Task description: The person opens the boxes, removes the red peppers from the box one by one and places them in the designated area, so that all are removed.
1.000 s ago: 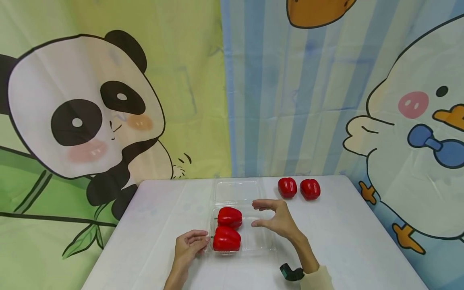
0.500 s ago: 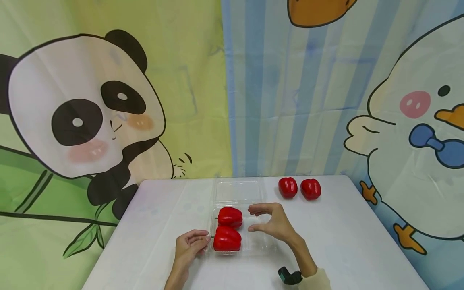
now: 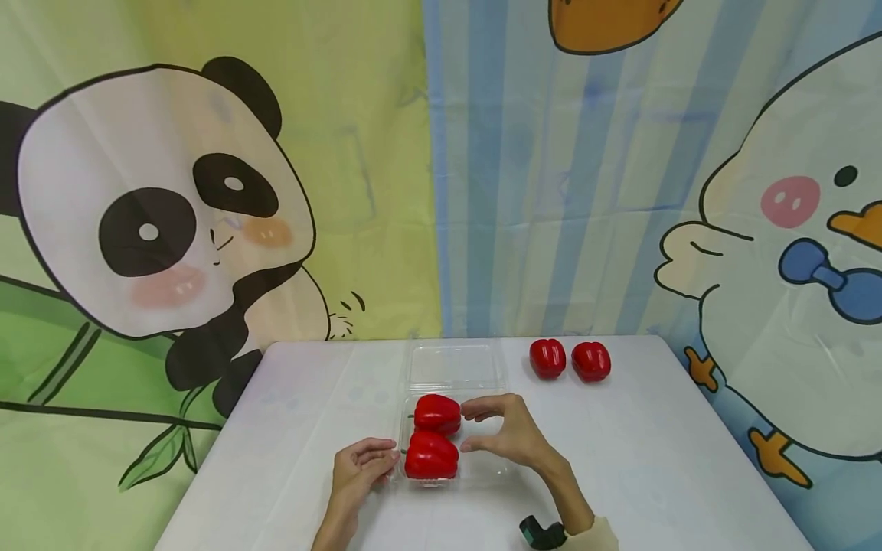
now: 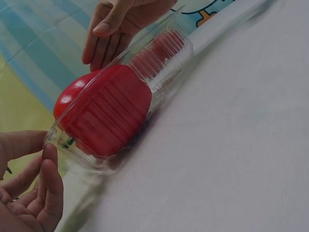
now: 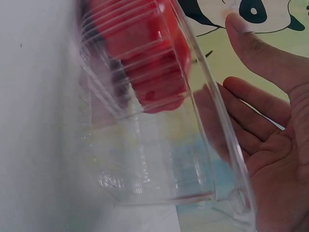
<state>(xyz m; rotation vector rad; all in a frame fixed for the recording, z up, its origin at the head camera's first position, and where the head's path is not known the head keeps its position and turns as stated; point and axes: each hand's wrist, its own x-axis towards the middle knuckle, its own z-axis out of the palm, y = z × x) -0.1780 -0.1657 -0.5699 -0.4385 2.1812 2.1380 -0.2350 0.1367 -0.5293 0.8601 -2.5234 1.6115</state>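
Note:
A clear plastic clamshell container [image 3: 430,482] lies open on the table, its lid [image 3: 455,363] folded back. Along its left side sit two red bell peppers, the nearer one [image 3: 431,456] in front of the farther one [image 3: 437,414]. My left hand [image 3: 360,468] pinches the container's left rim between thumb and finger, as the left wrist view shows close up. Over the container's right part is my right hand [image 3: 513,432], thumb and fingers spread apart with nothing between them, fingertips right beside the peppers. In the right wrist view, the container wall [image 5: 207,140] partly covers that hand's fingers.
Two more red bell peppers, a left one [image 3: 547,358] and a right one [image 3: 591,360], stand at the table's back edge, right of the lid. A printed curtain [image 3: 372,191] hangs behind the white table [image 3: 675,459]. A small black device [image 3: 541,533] is by the right wrist.
My right hand has moved left and slightly nearer, over the container towards the two peppers in it. The left hand and all the peppers keep their places.

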